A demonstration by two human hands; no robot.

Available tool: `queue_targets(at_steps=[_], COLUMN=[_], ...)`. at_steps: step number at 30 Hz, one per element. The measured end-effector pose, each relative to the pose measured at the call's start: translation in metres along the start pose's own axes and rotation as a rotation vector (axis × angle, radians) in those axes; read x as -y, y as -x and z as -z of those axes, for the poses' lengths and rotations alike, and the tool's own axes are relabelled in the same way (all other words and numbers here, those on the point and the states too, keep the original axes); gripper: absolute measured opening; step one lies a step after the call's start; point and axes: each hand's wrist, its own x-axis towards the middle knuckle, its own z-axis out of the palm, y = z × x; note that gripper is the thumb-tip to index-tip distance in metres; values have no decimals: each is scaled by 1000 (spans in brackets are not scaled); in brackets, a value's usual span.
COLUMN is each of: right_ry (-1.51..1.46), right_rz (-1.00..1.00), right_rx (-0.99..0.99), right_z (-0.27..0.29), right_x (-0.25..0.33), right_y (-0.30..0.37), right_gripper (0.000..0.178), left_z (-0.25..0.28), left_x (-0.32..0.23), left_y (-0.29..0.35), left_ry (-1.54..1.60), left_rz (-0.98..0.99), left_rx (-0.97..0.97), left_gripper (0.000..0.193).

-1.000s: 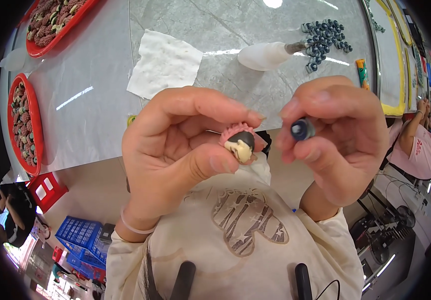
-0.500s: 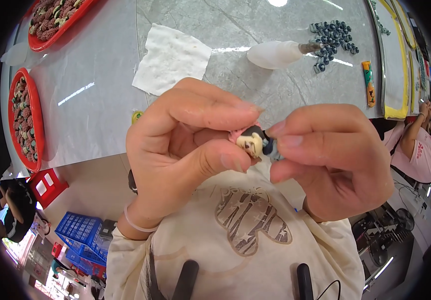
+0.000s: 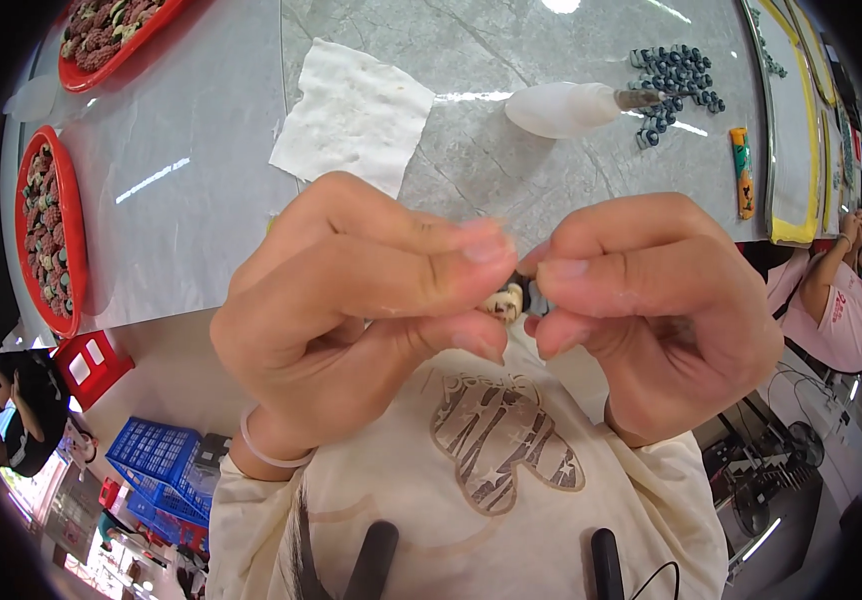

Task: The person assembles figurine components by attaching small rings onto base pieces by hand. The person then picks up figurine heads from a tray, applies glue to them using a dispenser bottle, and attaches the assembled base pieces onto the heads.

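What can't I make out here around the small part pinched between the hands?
Head view only:
- Small pale part: mostly covered by left hand and right hand.
- Dark piece beside it: behind the right fingertips; joined or not, unclear.
- Dark blue caps: too small to count.
- Red tray: cut by the edge.

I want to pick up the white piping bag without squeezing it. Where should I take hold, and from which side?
Take the piping bag at its narrow end by the dark nozzle, coming from above. It lies flat on the grey table, nozzle toward the pile of small dark caps; the soft, bulging body would probably squeeze out under a grip.
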Motion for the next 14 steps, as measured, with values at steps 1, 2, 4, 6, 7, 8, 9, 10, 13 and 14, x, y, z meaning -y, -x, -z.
queue_targets(at_steps=[1, 2, 4, 6, 7, 8, 9, 10, 13, 14], right_ry=[-1, -13, -26, -7, -9, -57, -106, -110, -403, -433], right_rz=[0, 27, 56, -35, -35, -13, 7, 11, -337, -367], right_rx=[1, -12, -23, 13, 18, 36, 55, 62, 34, 52], right_z=[-1, -2, -3, 0, 1, 2, 2, 3, 4, 5], right_x=[-2, -5, -9, -11, -15, -22, -25, -24, -17, -19], right_y=[-1, -2, -2, -3, -3, -5, -6, -7, -3, -2], right_gripper=[9, 9, 9, 16, 16, 21, 27, 27, 39, 42], left_z=[1, 1, 3, 4, 4, 4, 4, 4, 7, 9], left_x=[0, -1, 0, 0, -1, -3, -2, 1, 1, 2], left_y=[0, 0, -2, -2, -2, -2, -1, 1, 3, 2], left_ry=[0, 0, -26, -54, -27, -2, -7, 64, 189, 245], left_rz=[15, 29, 4, -17, 54, 123, 122, 139, 155, 149], left_rx=[-6, -13, -5, -1, 9, 15, 8, 13, 51, 86], left_gripper=[23, 23, 23, 22, 23, 23, 23, 23, 19, 15])
